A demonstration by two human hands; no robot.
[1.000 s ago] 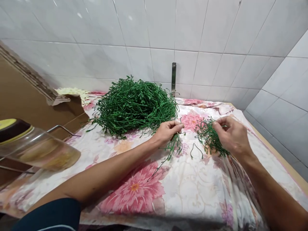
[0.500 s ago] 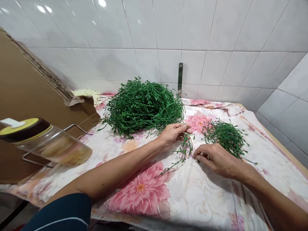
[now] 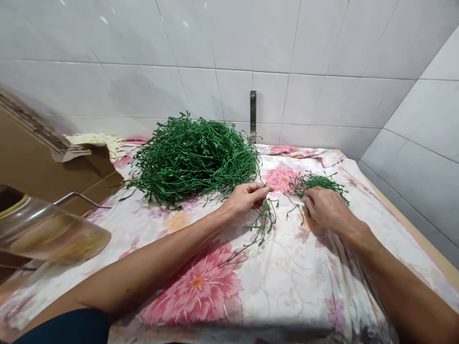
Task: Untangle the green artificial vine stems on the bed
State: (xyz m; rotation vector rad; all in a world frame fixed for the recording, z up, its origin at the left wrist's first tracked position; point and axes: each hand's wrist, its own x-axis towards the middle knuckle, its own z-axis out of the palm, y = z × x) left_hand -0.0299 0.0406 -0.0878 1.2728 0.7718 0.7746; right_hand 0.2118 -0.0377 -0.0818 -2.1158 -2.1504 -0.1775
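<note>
My left hand (image 3: 246,199) is shut on a thin sprig of green artificial foliage (image 3: 264,222), which hangs from the fingers toward the cloth. My right hand (image 3: 325,210) is curled over the edge of a small bunch of the same green strands (image 3: 315,183), and I cannot tell whether it grips any. Left of my hands lies a large tangled heap of green strands (image 3: 190,162), just beyond my left fingertips. All of this rests on a pink floral cloth (image 3: 276,282).
A glass jar (image 3: 50,234) in a metal holder stands near the left edge, in front of torn brown cardboard (image 3: 84,179). Cream-coloured material (image 3: 96,143) lies behind the heap. White tiled walls (image 3: 315,100) rise behind and right, with a metal bracket (image 3: 253,114).
My right hand has moved up and right, from the cloth beside the hanging sprig onto the small bunch. My left hand still holds the sprig, and the view has shifted slightly.
</note>
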